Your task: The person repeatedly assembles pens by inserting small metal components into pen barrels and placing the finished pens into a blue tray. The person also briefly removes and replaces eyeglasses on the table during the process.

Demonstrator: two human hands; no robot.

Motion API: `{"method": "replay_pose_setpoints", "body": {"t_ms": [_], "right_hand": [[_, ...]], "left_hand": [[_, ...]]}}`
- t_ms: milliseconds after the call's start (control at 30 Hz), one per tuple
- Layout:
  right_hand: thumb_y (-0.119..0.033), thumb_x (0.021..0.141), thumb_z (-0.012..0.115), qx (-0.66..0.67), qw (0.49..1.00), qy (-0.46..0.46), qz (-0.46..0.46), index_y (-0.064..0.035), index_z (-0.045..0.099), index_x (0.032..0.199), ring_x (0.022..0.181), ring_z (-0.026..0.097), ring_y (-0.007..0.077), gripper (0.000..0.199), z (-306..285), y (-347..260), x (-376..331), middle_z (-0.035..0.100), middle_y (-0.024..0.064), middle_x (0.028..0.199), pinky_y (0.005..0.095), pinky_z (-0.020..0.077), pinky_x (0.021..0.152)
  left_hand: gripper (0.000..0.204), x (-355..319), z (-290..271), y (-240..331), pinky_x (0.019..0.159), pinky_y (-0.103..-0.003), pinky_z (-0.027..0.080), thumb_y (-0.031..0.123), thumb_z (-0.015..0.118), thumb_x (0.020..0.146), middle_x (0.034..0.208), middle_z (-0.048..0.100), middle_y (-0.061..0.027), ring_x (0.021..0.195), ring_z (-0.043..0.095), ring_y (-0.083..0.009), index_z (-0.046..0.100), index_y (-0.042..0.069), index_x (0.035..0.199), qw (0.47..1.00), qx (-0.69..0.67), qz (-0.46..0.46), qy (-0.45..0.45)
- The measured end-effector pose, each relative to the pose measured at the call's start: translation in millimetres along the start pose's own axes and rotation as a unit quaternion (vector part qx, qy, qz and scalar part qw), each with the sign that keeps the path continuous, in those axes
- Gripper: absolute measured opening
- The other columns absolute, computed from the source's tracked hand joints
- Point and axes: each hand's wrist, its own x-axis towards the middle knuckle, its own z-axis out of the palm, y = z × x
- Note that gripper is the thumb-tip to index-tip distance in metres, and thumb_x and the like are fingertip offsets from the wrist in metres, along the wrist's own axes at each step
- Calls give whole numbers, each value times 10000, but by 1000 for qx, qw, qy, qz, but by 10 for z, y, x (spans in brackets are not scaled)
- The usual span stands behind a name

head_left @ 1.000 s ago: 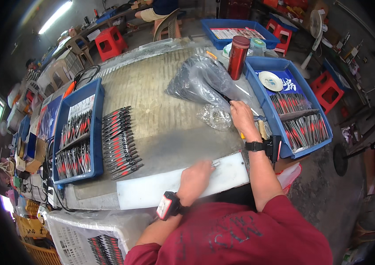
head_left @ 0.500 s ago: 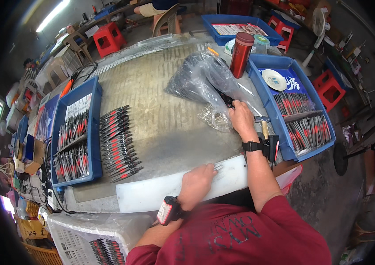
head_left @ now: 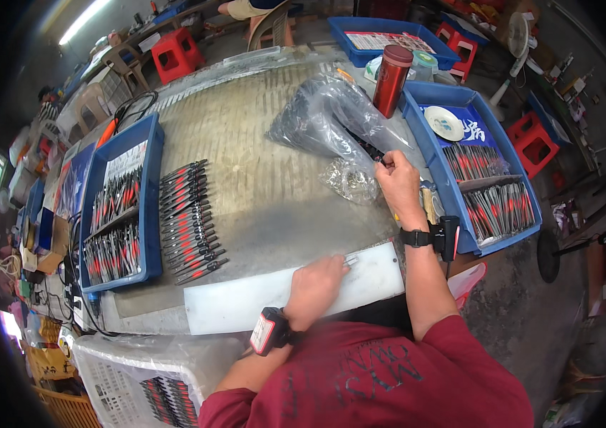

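My left hand [head_left: 316, 289] rests closed over a white board [head_left: 239, 301] at the table's near edge. A small shiny metal piece [head_left: 350, 261] sticks out past its fingertips. At the mouth of a clear plastic bag [head_left: 317, 118] holding dark parts, my right hand [head_left: 399, 187] has its fingers pinched together. Dark parts [head_left: 368, 150] show right by those fingers, but what they grip is too small to make out. Beside the right hand lies a small clear bag [head_left: 351, 180] of shiny metal bits. A row of black-and-red pen-like tools [head_left: 190, 221] lies to the left.
Blue trays [head_left: 152, 242] [head_left: 453, 207] of similar tools flank the work area. A red flask [head_left: 391, 82] stands behind the right tray's corner, and a white dish [head_left: 443, 123] sits in that tray. Below the table's left front is a white crate [head_left: 107, 385]. A wooden handle [head_left: 429, 203] lies beside my right wrist.
My right hand has shifted slightly right and toward me at the bag's opening, fingers now drawn into a pinch. The left hand stays over the board, nearly still.
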Motion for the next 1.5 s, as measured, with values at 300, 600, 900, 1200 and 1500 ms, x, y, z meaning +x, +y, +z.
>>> {"method": "replay_pose_setpoints", "body": {"t_ms": [300,600,900,1200,1500], "right_hand": [[-52,851,613,300,935,-180,55,43,580,1072,723,532,74,243,-366,-301,-387,585,15,853,208,442,668],[-90,892,603,543,793,-254,107,6,613,1018,854,606,113,159,-624,-360,-857,656,77,961,242,492,787],[-88,867,645,512,822,-231,91,-4,627,1030,834,604,104,184,-692,-258,-1130,621,22,942,226,484,734],[-56,853,643,506,821,-221,142,19,625,1006,783,616,171,171,-711,-223,-1309,639,111,945,290,520,721],[-51,874,627,501,822,-211,170,17,627,1020,743,645,127,161,-663,-284,-1425,658,62,894,239,518,700]], "left_hand": [[131,-22,14,-19,499,-420,464,145,643,824,680,551,-110,569,566,-327,585,72,916,1000,-10,-15,-1],[166,-16,-148,68,524,-404,464,127,649,829,718,566,-120,608,571,-326,597,60,971,998,-48,-8,39],[164,-27,-309,239,478,-386,444,126,669,805,683,536,-96,563,551,-297,562,59,910,995,-65,15,70],[147,-68,-310,274,465,-380,426,133,651,816,648,495,-84,554,540,-269,538,64,880,996,-56,22,69],[148,-117,-295,275,460,-372,428,131,644,825,650,494,-77,541,537,-260,537,60,900,997,-31,30,65]]}}
